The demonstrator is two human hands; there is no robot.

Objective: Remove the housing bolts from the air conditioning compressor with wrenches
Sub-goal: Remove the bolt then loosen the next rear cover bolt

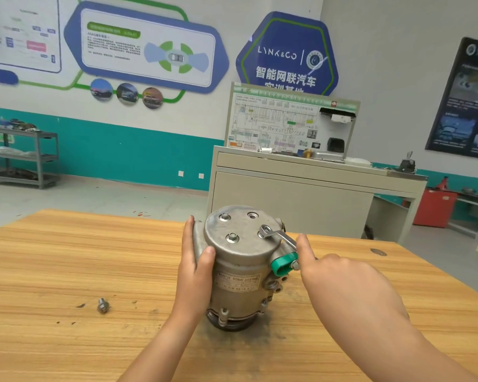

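Observation:
The grey air conditioning compressor (239,267) stands on end on the wooden table (66,257), its round cover facing up. Two bolts (232,238) still sit in the cover; one hole (252,215) is bare. A silver wrench (280,237) has its ring end on a third bolt at the cover's right. My right hand (340,274) grips the wrench's handle, thumb raised. My left hand (195,260) holds the compressor's left side, thumb on the front. A loose bolt (103,305) lies on the table to the left.
A green connector (283,262) juts from the compressor's right side just under the wrench. Beyond the table's far edge stands a grey cabinet with a wiring display board (287,122). A metal shelf rack (22,155) is at the far left, a red cabinet (432,206) at the right.

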